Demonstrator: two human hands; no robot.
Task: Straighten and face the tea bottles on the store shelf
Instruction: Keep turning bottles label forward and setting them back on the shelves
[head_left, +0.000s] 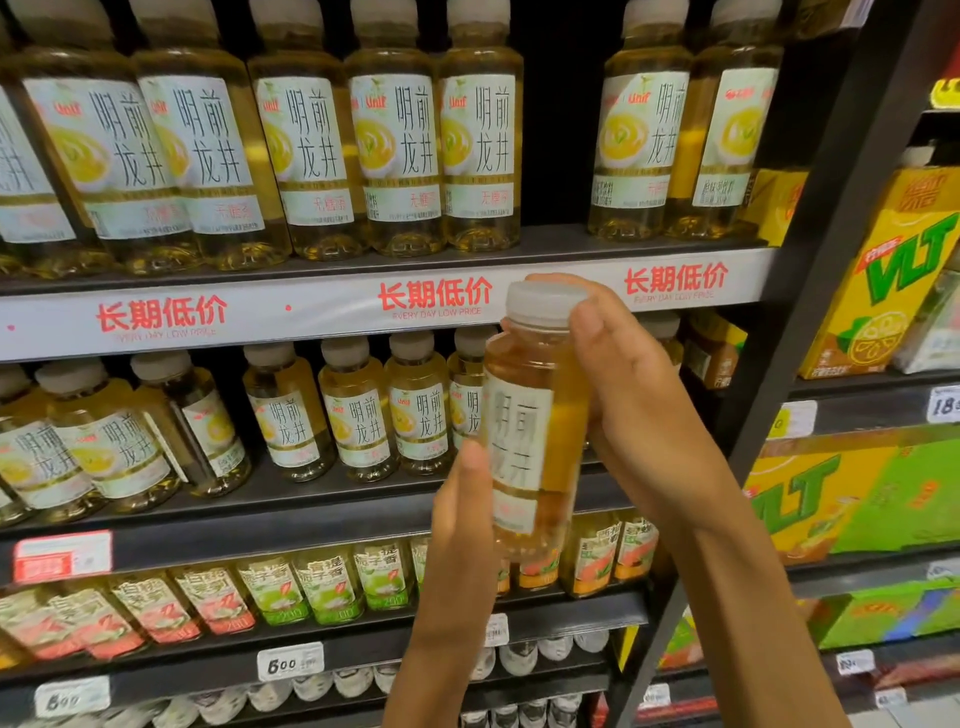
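while the left hand (462, 514) steadies its base, right hand (639, 395) fingers (587, 322) wrap the tea bottle (530, 431).

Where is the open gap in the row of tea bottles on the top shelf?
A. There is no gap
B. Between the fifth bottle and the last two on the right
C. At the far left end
B: on the top shelf a dark empty slot separates the left group of bottles from the two right bottles.
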